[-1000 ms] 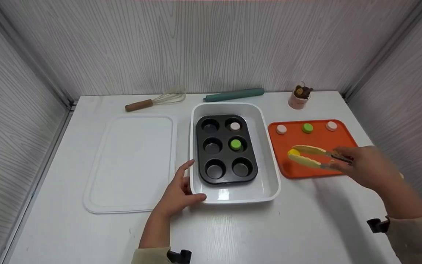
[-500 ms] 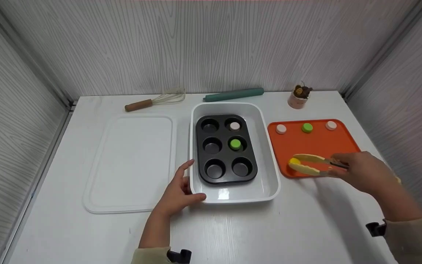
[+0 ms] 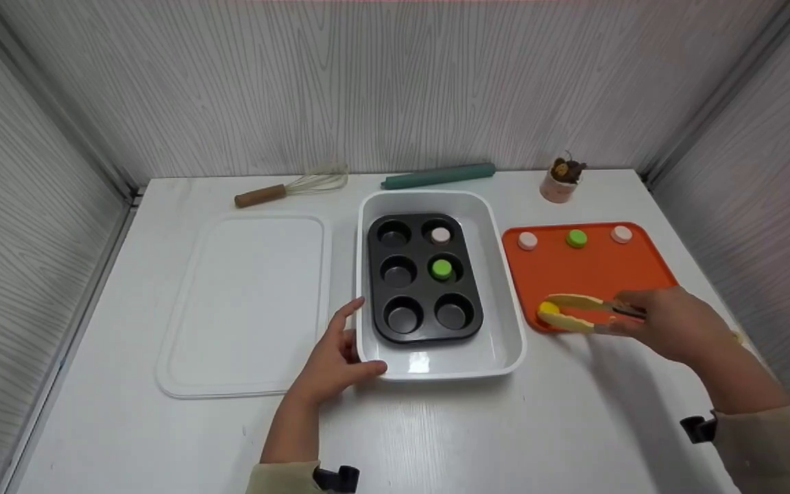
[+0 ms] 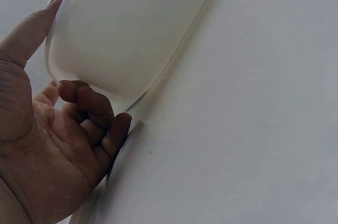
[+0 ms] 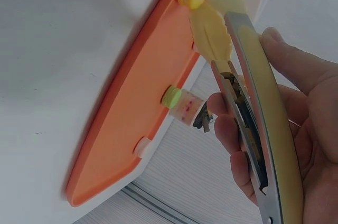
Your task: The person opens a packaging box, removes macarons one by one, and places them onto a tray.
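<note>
In the head view my right hand (image 3: 679,324) grips yellow-tipped tongs (image 3: 572,300). Their tips hold a yellow macaron (image 3: 548,309) at the near left corner of the orange tray (image 3: 587,271); whether it touches the tray is unclear. My left hand (image 3: 335,367) holds the near left corner of the white bin (image 3: 505,343), thumb on the front rim and index finger along the left side; its other fingers curl by the wall. Inside the bin lies a dark muffin tin (image 3: 426,322), with a white macaron (image 3: 440,235) and a green macaron (image 3: 441,269) in two right-hand cups.
Along the orange tray's far edge sit two white macarons (image 3: 527,241) and a green macaron (image 3: 577,238). A white lid (image 3: 244,309) lies left of the bin. Behind are a whisk (image 3: 292,186), a green rolling pin (image 3: 438,175) and a small potted ornament (image 3: 561,180).
My right hand has moved slightly nearer and to the left, bringing the tongs and yellow macaron toward the orange tray's near left corner. My left hand has stayed put on the bin.
</note>
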The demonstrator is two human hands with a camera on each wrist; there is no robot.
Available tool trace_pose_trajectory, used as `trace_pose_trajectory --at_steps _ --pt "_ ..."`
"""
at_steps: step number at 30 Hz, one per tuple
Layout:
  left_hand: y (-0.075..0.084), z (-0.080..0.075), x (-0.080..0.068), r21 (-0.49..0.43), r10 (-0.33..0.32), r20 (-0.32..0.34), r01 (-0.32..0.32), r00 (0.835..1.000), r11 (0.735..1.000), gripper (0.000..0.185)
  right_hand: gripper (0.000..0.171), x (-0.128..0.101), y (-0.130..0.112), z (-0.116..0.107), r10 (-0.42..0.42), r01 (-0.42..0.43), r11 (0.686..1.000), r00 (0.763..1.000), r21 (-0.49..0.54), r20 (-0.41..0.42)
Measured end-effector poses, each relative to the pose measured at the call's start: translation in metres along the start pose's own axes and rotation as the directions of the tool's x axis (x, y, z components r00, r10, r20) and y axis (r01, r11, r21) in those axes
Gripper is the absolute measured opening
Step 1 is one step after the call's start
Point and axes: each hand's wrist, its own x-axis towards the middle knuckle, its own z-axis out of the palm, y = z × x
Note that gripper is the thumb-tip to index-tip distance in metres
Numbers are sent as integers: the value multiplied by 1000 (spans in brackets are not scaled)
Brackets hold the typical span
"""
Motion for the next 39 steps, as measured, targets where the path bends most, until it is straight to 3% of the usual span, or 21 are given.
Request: trace_pose_trajectory --at_steps 8,13,17,29,39 --pt "0 2 0 -7 -3 -3 3 1000 1000 109 51 1 1 -3 39 -39 999 999 -7 23" --pt "0 2 -1 -10 -19 -19 19 1000 1000 109 45 -4 2 -8 -8 8 1000 998 -1 -56" --pt "2 2 -1 3 -35 -32 35 999 999 109 49 -3 -2 -13 -39 41 999 991 13 -132" --pt "1 1 -1 24 -22 -29 23 999 999 108 57 24 -53 -26 -48 47 999 985 -10 -168" --pt "-1 2 0 18 -23 -27 24 999 1000 111 54 51 -89 -22 -41 43 999 996 27 -81"
